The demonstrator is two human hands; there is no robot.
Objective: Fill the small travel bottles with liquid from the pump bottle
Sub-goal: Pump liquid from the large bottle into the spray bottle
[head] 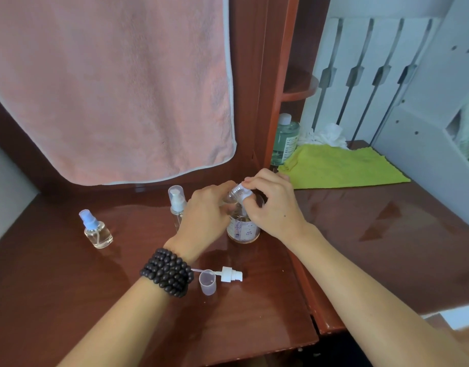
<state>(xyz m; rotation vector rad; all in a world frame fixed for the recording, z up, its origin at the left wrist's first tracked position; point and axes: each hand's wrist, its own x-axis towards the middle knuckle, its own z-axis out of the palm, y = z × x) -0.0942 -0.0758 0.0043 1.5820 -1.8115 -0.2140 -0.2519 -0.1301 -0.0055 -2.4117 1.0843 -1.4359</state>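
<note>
My left hand (204, 218) grips a small clear travel bottle (233, 195), tilted with its threaded neck toward the right. My right hand (271, 205) presses down on the white pump head (246, 194) of the labelled pump bottle (243, 229), which stands on the brown desk (122, 308) under both hands. The travel bottle's neck sits at the pump's nozzle. A short clear bottle with a blue spray top (96, 229) stands at the left. A tall capped pump bottle (177, 205) stands just left of my left hand.
A loose white pump top with its tube (229, 274) and a small clear cap (208, 283) lie near the desk's front. A pink towel (109, 88) hangs behind. At the right are a green cloth (341, 168), a green bottle (284, 140) and crumpled tissue (326, 135).
</note>
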